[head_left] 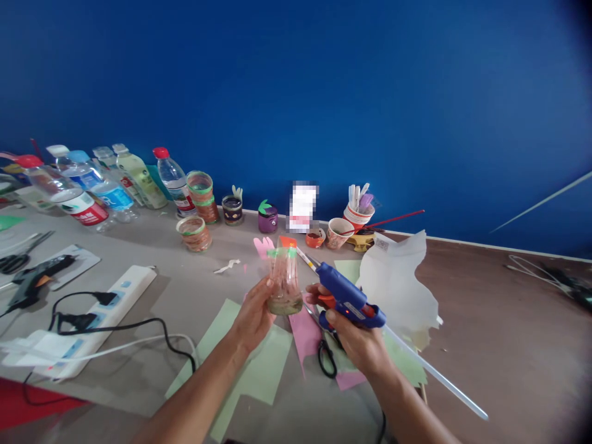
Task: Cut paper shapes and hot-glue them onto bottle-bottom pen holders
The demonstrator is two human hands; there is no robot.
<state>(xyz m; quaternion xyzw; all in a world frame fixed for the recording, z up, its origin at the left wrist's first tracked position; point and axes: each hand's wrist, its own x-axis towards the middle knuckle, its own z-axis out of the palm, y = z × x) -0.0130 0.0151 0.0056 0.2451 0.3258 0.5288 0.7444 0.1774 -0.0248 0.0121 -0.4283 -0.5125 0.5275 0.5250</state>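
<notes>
1. Head view, centre of frame: I see the left hand (pixel 254 308) closed around a streaked jar (pixel 284 290), its base bare and clear.
2. Right of centre, the right hand (pixel 356 336) grips a blue glue gun (pixel 349 297), nozzle near the jar but apart from it (whether the trigger is pressed, I cannot tell).
3. Done, in my judgement: streaked colouring and a green rim; an orange piece (pixel 287 242) shows at the top, its attachment unclear.
4. Left, I judge: gluing. Just beyond the jar lies a loose pink cut-out (pixel 264 248); upper centre, a purple jar (pixel 267 223) appears finished.
</notes>
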